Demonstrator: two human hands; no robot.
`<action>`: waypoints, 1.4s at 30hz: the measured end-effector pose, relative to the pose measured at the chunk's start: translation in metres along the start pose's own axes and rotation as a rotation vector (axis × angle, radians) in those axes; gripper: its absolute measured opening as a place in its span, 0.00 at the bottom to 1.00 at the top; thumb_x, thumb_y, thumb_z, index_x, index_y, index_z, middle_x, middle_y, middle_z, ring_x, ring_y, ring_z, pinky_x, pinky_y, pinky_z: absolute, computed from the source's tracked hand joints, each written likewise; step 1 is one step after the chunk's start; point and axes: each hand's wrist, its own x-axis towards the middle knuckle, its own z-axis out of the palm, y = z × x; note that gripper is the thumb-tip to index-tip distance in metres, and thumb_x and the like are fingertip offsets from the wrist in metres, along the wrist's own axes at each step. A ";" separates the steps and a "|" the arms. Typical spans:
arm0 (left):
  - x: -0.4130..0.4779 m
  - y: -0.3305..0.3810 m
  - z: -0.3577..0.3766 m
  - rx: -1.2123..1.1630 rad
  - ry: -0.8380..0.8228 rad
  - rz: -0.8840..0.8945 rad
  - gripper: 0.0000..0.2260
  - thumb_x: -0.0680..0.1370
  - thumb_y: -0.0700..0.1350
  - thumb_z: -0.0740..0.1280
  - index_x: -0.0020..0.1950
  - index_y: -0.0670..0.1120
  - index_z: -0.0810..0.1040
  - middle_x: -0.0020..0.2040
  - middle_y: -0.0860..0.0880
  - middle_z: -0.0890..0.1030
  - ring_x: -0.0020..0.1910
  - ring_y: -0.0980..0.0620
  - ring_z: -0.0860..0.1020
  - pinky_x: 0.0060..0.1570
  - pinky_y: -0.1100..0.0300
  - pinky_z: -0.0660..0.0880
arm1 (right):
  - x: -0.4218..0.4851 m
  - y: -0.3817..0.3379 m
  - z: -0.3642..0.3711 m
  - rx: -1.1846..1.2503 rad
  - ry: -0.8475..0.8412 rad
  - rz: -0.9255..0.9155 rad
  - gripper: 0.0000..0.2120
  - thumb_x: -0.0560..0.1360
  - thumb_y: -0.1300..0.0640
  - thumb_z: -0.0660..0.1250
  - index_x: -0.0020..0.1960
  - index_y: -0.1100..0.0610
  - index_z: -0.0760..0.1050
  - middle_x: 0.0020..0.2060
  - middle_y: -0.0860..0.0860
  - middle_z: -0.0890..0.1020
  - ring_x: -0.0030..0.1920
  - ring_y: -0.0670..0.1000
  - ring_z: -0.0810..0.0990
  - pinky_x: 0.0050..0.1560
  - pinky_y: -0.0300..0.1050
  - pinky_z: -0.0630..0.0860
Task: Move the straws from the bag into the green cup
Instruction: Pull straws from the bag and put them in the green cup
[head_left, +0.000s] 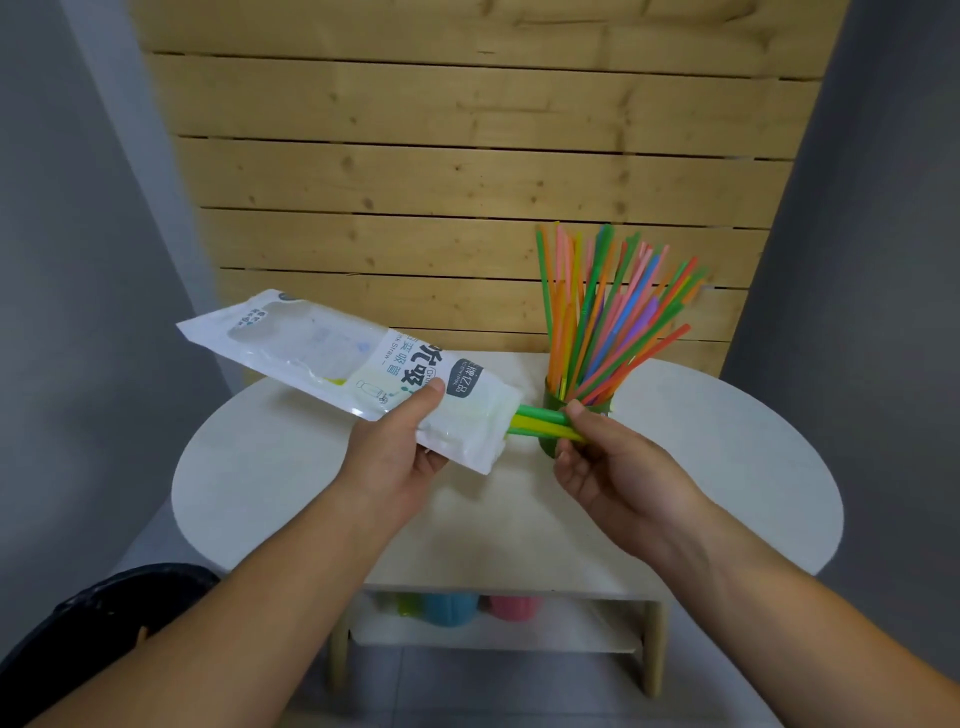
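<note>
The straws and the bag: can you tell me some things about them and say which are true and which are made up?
1. The left hand holds the bag up off the table. True.
2. The green cup has no straws in it. False: many coloured straws stand in it, fanned out.
3. The right hand pinches green and yellow straws sticking out of the bag's end. True.
4. The bag is black. False: it is white with a clear window.
5. The cup lies tipped on its side. False: it stands upright.
</note>
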 end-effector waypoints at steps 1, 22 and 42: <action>0.000 -0.001 0.001 -0.018 0.000 -0.013 0.13 0.78 0.37 0.70 0.62 0.45 0.80 0.56 0.47 0.87 0.49 0.51 0.86 0.51 0.52 0.83 | 0.000 0.000 0.001 0.028 -0.013 -0.011 0.12 0.73 0.58 0.73 0.55 0.59 0.78 0.38 0.52 0.78 0.33 0.45 0.77 0.34 0.36 0.79; -0.004 -0.003 0.007 -0.100 -0.028 -0.055 0.15 0.78 0.37 0.70 0.65 0.45 0.79 0.56 0.47 0.86 0.54 0.50 0.85 0.51 0.52 0.83 | 0.000 0.013 0.028 0.094 0.032 -0.132 0.10 0.75 0.58 0.72 0.54 0.60 0.78 0.37 0.51 0.81 0.33 0.44 0.78 0.37 0.36 0.80; 0.003 0.006 -0.001 -0.169 0.089 -0.078 0.10 0.78 0.37 0.70 0.60 0.43 0.80 0.48 0.47 0.88 0.44 0.52 0.87 0.37 0.57 0.84 | -0.016 -0.047 -0.010 -0.135 0.223 -0.494 0.06 0.80 0.58 0.66 0.48 0.61 0.79 0.36 0.51 0.87 0.35 0.49 0.86 0.43 0.44 0.84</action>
